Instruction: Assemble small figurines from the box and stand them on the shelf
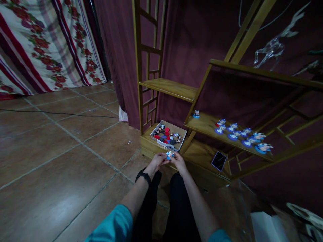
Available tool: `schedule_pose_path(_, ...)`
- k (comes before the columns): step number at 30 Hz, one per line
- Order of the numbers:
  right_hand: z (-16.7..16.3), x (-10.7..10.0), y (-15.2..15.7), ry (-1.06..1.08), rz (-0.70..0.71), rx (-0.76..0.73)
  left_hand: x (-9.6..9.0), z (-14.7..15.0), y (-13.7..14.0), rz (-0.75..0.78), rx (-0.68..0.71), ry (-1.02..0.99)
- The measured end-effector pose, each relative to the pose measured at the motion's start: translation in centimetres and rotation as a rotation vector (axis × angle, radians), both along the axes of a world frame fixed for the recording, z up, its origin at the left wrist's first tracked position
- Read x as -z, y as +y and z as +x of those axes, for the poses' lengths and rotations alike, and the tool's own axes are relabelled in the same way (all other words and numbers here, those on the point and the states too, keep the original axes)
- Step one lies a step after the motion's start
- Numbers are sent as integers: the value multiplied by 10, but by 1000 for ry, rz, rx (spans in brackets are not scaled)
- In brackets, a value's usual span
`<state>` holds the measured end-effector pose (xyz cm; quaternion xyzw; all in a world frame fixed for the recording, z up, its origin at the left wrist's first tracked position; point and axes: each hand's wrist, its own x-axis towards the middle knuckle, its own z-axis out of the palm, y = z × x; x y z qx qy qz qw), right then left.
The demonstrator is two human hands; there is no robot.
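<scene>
A small figurine point(170, 154) with a blue base is held between both of my hands, in front of the low shelf. My left hand point(158, 160) grips it from the left with closed fingers. From the other side my right hand point(178, 161) pinches it. Just beyond my hands, an open cardboard box point(183, 133) holds several loose figurines and round red, purple and dark bases. Several figurines on blue or purple bases, one of them a figurine point(234, 134) near the middle, stand in a group on the right shelf. A single figurine point(196, 114) stands at that shelf's left end.
The wooden shelf unit point(166, 88) rises ahead, with lattice sides. A tablet or phone point(219, 161) lies on the lower board at right. A clear deer ornament point(274, 47) stands on the top board. A black cable point(60, 113) crosses the tiled floor at left.
</scene>
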<state>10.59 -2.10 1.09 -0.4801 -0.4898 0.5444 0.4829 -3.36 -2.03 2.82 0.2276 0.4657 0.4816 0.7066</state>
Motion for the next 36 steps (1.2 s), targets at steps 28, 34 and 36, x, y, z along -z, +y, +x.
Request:
schedule_pose_path(28, 4, -1, 1, -40, -10, -89, -6, -3, 2, -42, 10, 16)
schedule_pose_path(34, -2, -3, 1, -42, 67, 35, -7, -3, 0, -59, -1, -37)
schedule_pose_path(36, -3, -3, 1, -47, 93, 43, -6, -3, 0, -56, -13, -27)
